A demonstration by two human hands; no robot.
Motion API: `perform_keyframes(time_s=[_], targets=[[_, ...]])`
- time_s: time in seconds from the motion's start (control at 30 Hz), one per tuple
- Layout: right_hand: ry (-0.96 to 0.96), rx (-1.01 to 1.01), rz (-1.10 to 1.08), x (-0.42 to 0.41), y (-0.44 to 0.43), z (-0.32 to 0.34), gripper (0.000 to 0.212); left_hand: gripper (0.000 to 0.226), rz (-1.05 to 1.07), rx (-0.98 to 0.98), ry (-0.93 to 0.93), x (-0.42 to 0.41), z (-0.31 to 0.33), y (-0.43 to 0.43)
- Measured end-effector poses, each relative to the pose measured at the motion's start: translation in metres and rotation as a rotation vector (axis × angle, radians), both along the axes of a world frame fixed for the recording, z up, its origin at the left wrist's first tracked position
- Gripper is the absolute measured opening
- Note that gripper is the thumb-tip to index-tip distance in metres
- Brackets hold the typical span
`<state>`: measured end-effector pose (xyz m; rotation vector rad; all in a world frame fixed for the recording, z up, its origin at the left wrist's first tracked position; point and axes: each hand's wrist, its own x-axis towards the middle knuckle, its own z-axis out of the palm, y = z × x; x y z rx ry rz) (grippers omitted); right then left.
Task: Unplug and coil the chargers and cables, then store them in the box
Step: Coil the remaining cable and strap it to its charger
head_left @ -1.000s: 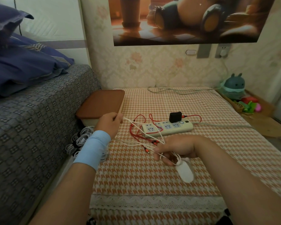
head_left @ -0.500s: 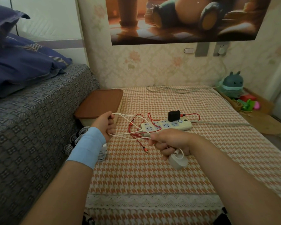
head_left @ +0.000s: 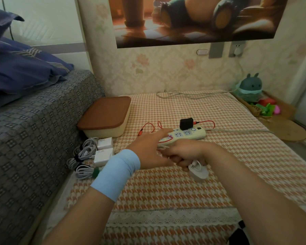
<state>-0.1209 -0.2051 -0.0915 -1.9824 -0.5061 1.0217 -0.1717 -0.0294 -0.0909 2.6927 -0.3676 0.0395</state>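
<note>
The right hand [head_left: 185, 154] curls round the cord [head_left: 200, 164] of a white charger [head_left: 198, 172] hanging just above the checked surface [head_left: 166, 190]. The left hand [head_left: 148, 151] touches it, spread wide and flat. Beyond, a black charger [head_left: 186, 123] sits in the power strip [head_left: 187, 135]; the lidded box [head_left: 106, 117] stands further left

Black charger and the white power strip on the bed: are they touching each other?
Touching. The head view shows the black charger sitting directly on the power strip, plugged into a socket near its far end, with no gap.
</note>
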Motion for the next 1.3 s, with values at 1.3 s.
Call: perform_keyframes(time_s=[1.3], targets=[[-0.187,0.325,-0.324,-0.016,0.036,-0.004,0.049,0.037,0.407,-1.550,0.392,0.021,-0.017,0.005]])
